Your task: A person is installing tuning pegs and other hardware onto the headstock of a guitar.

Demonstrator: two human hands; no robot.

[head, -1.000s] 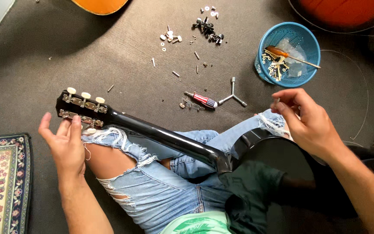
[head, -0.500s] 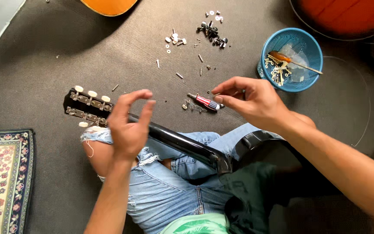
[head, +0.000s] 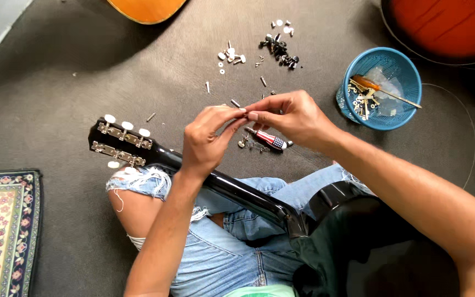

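The person is sitting on the grey floor mat (head: 56,99) with a black guitar (head: 232,190) lying across the lap, its headstock (head: 119,143) pointing toward nine o'clock. Both hands are meeting above the neck. The left hand (head: 207,140) and the right hand (head: 290,118) are pinching together at the fingertips, closing on some tiny part between them; it is too small for me to say what it is. Just below the hands, at about five o'clock from the fingertips, a small screwdriver (head: 268,139) with a striped handle is lying on the mat, with a few loose bits of hardware beside it. More screws and pegs (head: 279,49) are lying scattered toward twelve o'clock. Off at two o'clock from the hands, a blue basket (head: 397,71) is holding a larger orange-handled screwdriver (head: 383,92) and metal parts. Two orange guitar bodies are showing at the top edge, one at eleven o'clock (head: 147,8) and one at one o'clock (head: 446,27). A patterned rug (head: 4,231) is lying at eight o'clock.
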